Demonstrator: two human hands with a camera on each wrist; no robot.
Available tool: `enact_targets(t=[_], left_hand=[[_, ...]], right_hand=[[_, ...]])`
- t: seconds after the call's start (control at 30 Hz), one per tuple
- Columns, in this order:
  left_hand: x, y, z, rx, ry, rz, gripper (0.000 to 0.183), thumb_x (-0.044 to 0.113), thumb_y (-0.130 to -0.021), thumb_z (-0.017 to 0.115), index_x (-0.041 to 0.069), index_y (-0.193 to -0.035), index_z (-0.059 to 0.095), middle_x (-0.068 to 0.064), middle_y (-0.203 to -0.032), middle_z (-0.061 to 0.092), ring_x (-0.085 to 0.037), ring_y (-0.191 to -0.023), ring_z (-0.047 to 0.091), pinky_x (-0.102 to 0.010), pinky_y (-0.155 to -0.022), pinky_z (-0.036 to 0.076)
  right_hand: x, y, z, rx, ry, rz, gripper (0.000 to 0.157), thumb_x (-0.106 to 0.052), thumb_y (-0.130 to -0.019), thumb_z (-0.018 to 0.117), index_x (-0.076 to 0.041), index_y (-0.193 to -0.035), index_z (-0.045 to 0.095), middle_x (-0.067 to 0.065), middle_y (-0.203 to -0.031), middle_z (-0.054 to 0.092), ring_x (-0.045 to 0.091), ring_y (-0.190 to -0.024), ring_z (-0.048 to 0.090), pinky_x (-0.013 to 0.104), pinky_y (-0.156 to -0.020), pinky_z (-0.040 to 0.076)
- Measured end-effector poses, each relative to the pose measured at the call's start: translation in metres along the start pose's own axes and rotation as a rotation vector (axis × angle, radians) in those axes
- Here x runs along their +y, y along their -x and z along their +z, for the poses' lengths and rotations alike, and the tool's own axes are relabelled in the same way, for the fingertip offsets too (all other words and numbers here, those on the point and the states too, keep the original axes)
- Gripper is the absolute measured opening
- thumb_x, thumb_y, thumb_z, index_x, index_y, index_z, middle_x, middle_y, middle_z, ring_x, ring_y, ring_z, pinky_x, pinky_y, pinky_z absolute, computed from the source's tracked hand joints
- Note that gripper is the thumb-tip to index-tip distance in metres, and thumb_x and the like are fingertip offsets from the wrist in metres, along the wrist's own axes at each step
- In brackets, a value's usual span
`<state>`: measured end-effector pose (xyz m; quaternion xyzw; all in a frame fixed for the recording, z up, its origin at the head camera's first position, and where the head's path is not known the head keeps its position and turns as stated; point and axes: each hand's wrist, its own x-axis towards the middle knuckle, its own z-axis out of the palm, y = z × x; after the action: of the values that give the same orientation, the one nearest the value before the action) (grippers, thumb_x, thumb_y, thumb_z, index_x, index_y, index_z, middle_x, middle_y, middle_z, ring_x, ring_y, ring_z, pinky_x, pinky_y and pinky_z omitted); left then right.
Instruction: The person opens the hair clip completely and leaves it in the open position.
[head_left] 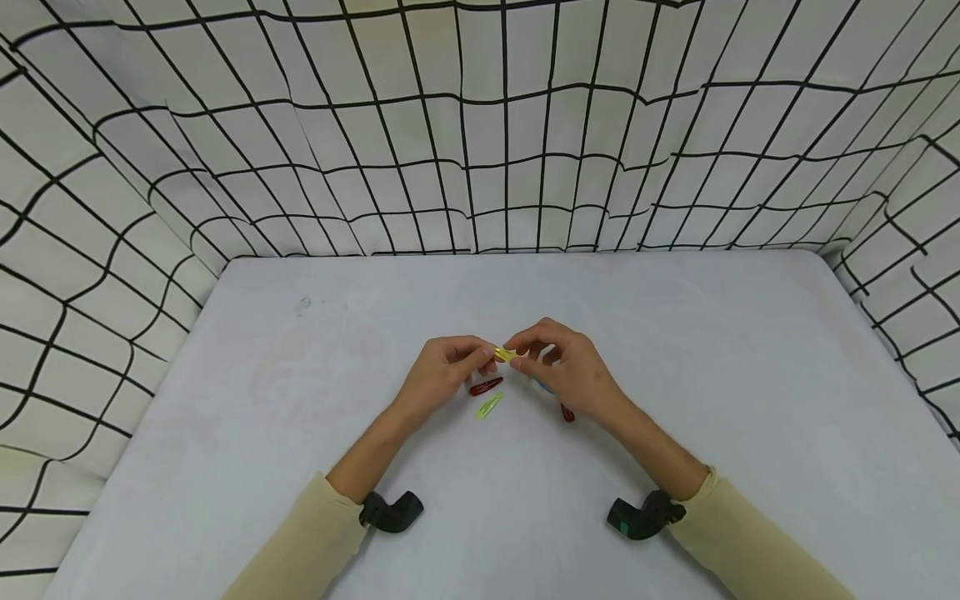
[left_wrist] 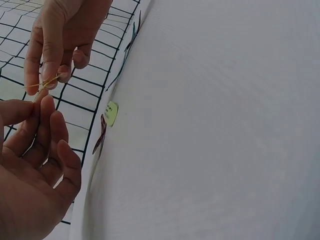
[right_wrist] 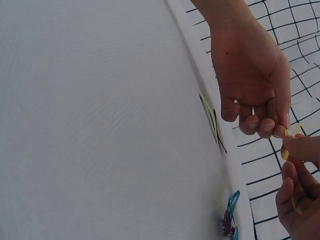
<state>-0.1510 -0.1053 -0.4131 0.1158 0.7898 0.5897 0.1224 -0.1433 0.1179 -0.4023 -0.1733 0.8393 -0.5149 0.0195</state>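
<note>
A yellow snap hair clip (head_left: pixel 504 354) is held up between both hands over the table. My left hand (head_left: pixel 437 372) pinches one end of it between thumb and index finger. The other end is pinched by the thumb and fingers of my right hand (head_left: pixel 576 368). Seen from the left wrist, thin yellow strips cross at the fingertips. Below the hands lie a red hair clip (head_left: pixel 486 386) and a lime-green hair clip (head_left: pixel 489 406). Under the right hand, a dark red clip (head_left: pixel 567 412) and a blue clip (right_wrist: pixel 233 201) are partly hidden in the head view.
A white cloth-covered table (head_left: pixel 300 433) spreads around the hands. Black-and-white grid walls (head_left: pixel 480 125) stand at its back and sides. Each wrist wears a black camera mount (head_left: pixel 392 512), just at the cuff of a beige sleeve (head_left: pixel 300 542).
</note>
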Motion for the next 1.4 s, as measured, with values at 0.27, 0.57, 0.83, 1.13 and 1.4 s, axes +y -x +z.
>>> enact_targets(t=[0.27,0.57,0.83,1.13,1.4], left_hand=[[0.0017,0.0005,0.0012,-0.002,-0.012,-0.021,0.026,0.026,-0.104,0.063,0.005,-0.103,0.078,-0.02,-0.094,0.074,-0.023,-0.085,0.059,-0.026,-0.07,0.045],[0.0018,0.0007,0.0025,-0.021,-0.022,-0.004,0.028,0.028,-0.104,0.063,0.005,-0.101,0.079,-0.017,-0.095,0.076,-0.02,-0.089,0.062,-0.025,-0.075,0.046],[0.0018,0.0005,0.0025,-0.033,-0.026,-0.008,0.03,0.029,-0.105,0.063,0.003,-0.102,0.078,-0.016,-0.094,0.075,-0.022,-0.088,0.061,-0.024,-0.073,0.045],[0.0053,-0.0004,0.006,-0.055,0.008,-0.005,0.032,0.029,-0.106,0.061,0.0,-0.102,0.075,-0.018,-0.092,0.071,-0.024,-0.084,0.06,-0.026,-0.07,0.046],[0.0049,-0.0015,0.0089,-0.078,0.027,-0.009,0.033,0.029,-0.106,0.06,-0.001,-0.102,0.073,-0.01,-0.087,0.067,-0.021,-0.077,0.053,-0.025,-0.061,0.041]], right_hand=[[-0.0033,0.0005,0.0016,0.008,0.04,-0.045,0.02,-0.01,-0.091,0.08,-0.023,-0.107,0.079,-0.006,-0.097,0.071,0.012,-0.09,0.063,0.028,-0.079,0.053],[-0.0074,0.0022,0.0018,0.005,0.05,-0.086,0.011,-0.014,-0.091,0.082,-0.02,-0.1,0.078,-0.007,-0.092,0.071,0.011,-0.085,0.063,0.026,-0.075,0.051],[-0.0084,0.0043,0.0022,0.026,0.085,-0.106,0.011,-0.013,-0.09,0.082,-0.018,-0.098,0.076,-0.006,-0.093,0.073,0.009,-0.083,0.064,0.026,-0.075,0.053],[-0.0078,0.0062,-0.0031,0.025,0.086,-0.076,0.011,-0.013,-0.09,0.082,-0.019,-0.098,0.076,-0.006,-0.093,0.075,0.01,-0.085,0.065,0.028,-0.076,0.054],[-0.0054,0.0075,-0.005,0.009,0.085,-0.06,0.011,-0.013,-0.091,0.081,-0.019,-0.099,0.076,-0.007,-0.092,0.074,0.01,-0.086,0.065,0.027,-0.077,0.053]])
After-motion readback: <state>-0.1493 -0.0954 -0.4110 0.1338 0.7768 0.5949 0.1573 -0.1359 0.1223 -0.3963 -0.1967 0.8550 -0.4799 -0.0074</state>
